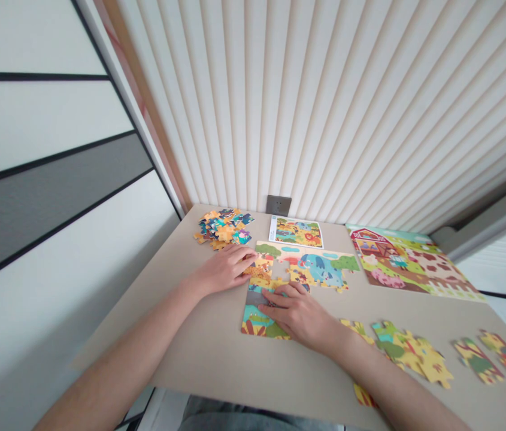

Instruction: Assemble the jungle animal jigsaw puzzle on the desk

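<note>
A partly assembled animal jigsaw puzzle (259,329) lies flat in front of me, with a gap near its middle where the table shows through. My left hand (226,269) rests at its upper left edge, fingers stretched out onto the pieces. Across the lower middle lies my right hand (297,312), palm down with fingers extended over the pieces, covering some of them. I see nothing gripped in either hand. To the upper right of the gap, joined pieces show a blue elephant (322,269). Behind the puzzle is a small reference picture card (297,232).
A heap of loose puzzle pieces (224,227) sits at the back left. On the right lies a farm puzzle (396,260). Several loose yellow and green pieces (409,353) and two separate clusters (477,359) are at the front right. A pleated wall with a socket (278,205) stands behind the table.
</note>
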### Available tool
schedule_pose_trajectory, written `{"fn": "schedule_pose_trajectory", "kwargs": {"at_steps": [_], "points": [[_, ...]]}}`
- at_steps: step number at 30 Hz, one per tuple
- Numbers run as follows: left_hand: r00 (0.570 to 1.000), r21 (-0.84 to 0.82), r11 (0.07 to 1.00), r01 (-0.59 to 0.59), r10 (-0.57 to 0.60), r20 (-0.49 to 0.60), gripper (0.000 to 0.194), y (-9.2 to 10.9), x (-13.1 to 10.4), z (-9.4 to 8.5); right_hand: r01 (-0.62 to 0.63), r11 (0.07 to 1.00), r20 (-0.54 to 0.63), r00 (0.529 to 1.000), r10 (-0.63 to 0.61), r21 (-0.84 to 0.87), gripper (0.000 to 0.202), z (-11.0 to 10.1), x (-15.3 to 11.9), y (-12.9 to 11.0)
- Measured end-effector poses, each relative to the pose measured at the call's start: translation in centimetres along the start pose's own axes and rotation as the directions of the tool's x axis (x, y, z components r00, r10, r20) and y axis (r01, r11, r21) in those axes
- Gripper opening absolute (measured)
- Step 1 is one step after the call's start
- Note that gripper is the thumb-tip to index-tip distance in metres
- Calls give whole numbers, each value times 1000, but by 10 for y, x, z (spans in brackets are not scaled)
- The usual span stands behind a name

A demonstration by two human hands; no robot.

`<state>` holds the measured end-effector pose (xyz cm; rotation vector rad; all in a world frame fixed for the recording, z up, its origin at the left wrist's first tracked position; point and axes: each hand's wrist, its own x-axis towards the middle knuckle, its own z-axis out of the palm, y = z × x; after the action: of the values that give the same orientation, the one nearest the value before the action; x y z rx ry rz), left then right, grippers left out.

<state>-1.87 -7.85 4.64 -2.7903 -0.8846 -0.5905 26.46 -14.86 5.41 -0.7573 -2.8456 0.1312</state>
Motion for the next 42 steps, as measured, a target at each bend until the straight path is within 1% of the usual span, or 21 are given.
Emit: {"fn": "schedule_pose_trajectory", "kwargs": {"at_steps": [3, 6, 9, 10, 12, 14, 18, 22, 31, 35, 37, 40, 42], "points": [[1000, 71, 997, -16, 15, 13, 43, 3, 1, -6, -2, 1000, 2, 1000, 2, -7, 32, 1, 0, 0], [1000, 104, 995, -2, 2, -2, 43, 3, 1, -10, 7, 1000, 7, 1000, -7, -7, 32, 2, 0, 0], [997, 45, 998, 44, -41, -65, 44, 3, 1, -7, 6, 1000, 2, 1000, -6, -6, 32, 0, 0, 0], [994, 2, 998, 63, -62, -86, 44, 4, 2, -5, 2, 1000, 2, 1000, -2, -7, 32, 0, 1, 0], [991, -93, 992, 89, -97, -93, 47, 8, 7, 2, 1, 1000, 6, 1000, -1, -9, 31, -2, 1, -1], [994, -158, 984, 77, -89, -70, 48, 12, 14, 10, 4, 1000, 4, 1000, -4, -17, 31, -3, 1, -1], [1000, -181, 983, 20, -21, -3, 44, 16, 31, 20, 22, 999, -4, 1000, -22, -48, 32, -2, 0, -1], [999, -200, 979, 32, -23, 47, 40, 15, 40, 26, 23, 999, -29, 999, -23, -26, 32, -1, 0, -1], [997, -229, 971, 63, -52, 54, 37, 12, 35, 34, 12, 1000, -44, 999, -12, -3, 35, 2, -4, -4], [996, -248, 967, 60, -42, 74, 41, 11, 32, 33, 11, 999, -95, 995, -8, 32, 30, -4, -7, -1], [997, -250, 967, 50, -32, 75, 45, 9, 29, 31, -31, 999, -149, 988, 37, 39, 28, -9, -10, 6], [997, -238, 970, 48, -30, 78, 47, 7, 22, 22, -178, 984, -236, 956, 176, 13, 29, -12, -14, 21], [996, -223, 973, 54, -36, 85, 46, 5, 17, 16, -269, 963, -260, 930, 258, -8, 31, -9, -17, 29]]}}
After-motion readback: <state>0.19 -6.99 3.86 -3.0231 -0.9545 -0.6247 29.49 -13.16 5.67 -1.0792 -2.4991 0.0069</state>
